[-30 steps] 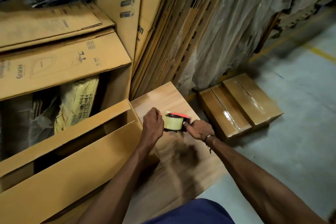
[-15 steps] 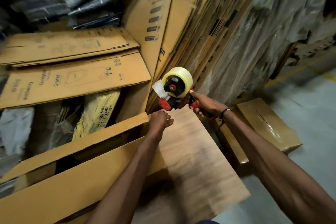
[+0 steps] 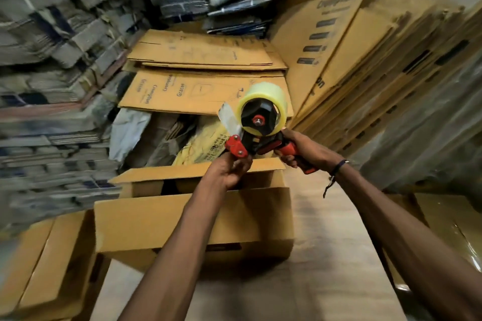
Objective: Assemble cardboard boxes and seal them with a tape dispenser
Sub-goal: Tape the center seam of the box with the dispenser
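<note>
Where the leaning stack of flat cartons point(image 3: 386, 65) closes in on my right and blurred bundles point(image 3: 52, 86) wall off the left, the only free room is over the wooden table point(image 3: 313, 268) in front of me. An open cardboard box point(image 3: 198, 219) sits at the table's left edge, its flaps up. Above its far flap I hold the tape dispenser point(image 3: 257, 128) raised, roll uppermost. My right hand point(image 3: 300, 148) wraps the red handle; my left hand point(image 3: 228, 168) pinches the dispenser's red front end. Both forearms reach forward, converging.
</note>
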A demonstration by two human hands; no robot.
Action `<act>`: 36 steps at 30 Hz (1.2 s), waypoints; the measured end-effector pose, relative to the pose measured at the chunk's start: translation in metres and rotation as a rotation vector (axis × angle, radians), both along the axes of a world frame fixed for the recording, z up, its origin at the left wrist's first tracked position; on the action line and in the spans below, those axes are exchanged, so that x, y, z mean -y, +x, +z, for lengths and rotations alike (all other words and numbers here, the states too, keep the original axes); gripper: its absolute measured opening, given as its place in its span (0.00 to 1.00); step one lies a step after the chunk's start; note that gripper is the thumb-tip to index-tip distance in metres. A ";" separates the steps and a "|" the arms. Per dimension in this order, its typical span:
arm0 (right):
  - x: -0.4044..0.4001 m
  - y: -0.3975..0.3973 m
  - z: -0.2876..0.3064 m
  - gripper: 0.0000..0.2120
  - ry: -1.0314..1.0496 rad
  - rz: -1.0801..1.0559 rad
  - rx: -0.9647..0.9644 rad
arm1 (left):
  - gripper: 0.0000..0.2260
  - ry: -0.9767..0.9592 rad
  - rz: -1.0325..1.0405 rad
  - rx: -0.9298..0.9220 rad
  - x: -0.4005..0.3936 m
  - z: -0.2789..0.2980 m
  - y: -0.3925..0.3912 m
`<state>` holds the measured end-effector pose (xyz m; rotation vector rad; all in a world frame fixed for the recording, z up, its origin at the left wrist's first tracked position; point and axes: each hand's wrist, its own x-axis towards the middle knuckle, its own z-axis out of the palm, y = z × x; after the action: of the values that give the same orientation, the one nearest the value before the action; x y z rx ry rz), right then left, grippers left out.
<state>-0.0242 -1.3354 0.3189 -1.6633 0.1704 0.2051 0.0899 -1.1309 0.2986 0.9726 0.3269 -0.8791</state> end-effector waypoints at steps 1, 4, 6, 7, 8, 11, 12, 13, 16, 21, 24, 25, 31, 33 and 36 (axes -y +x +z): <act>-0.011 0.008 0.003 0.31 0.009 0.030 0.004 | 0.06 0.034 0.032 0.027 -0.014 0.001 0.006; -0.044 0.036 0.003 0.31 0.008 0.070 0.006 | 0.08 0.137 0.101 0.077 -0.063 0.002 0.024; -0.066 0.054 -0.002 0.31 -0.011 0.100 0.005 | 0.11 0.155 0.102 0.096 -0.096 0.000 0.035; -0.083 0.067 -0.004 0.31 -0.039 0.125 -0.004 | 0.13 0.172 0.112 0.116 -0.117 0.000 0.043; -0.090 0.072 -0.004 0.30 -0.064 0.137 -0.012 | 0.13 0.193 0.117 0.133 -0.129 -0.004 0.046; -0.121 0.093 -0.004 0.27 -0.078 0.192 -0.011 | 0.12 0.295 0.155 0.188 -0.166 -0.012 0.060; -0.133 0.101 -0.003 0.28 -0.070 0.215 -0.002 | 0.11 0.322 0.180 0.204 -0.180 -0.014 0.066; -0.143 0.107 -0.001 0.29 -0.063 0.235 0.012 | 0.10 0.332 0.198 0.215 -0.191 -0.015 0.070; -0.172 0.127 0.001 0.27 -0.018 0.295 0.022 | 0.12 0.390 0.237 0.313 -0.223 -0.014 0.087; -0.205 0.149 -0.005 0.23 0.058 0.391 0.063 | 0.07 0.675 0.274 0.566 -0.259 -0.009 0.119; -0.206 0.158 -0.015 0.28 -0.204 0.300 0.084 | 0.08 0.715 0.331 0.649 -0.292 -0.007 0.132; -0.205 0.159 -0.019 0.33 -0.339 0.265 0.118 | 0.09 0.748 0.336 0.672 -0.302 -0.007 0.136; -0.213 0.162 -0.049 0.28 -0.583 0.155 0.125 | 0.08 0.848 0.261 0.782 -0.316 -0.024 0.151; -0.220 0.161 -0.056 0.23 -0.617 0.149 0.119 | 0.08 0.891 0.233 0.825 -0.319 -0.032 0.151; -0.224 0.164 -0.065 0.21 -0.680 0.148 0.132 | 0.08 0.889 0.196 0.871 -0.327 -0.044 0.155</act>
<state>0.1397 -1.1109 0.2539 -2.3621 0.0118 0.1553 0.2454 -0.8043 0.2543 1.9946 0.0351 -0.0258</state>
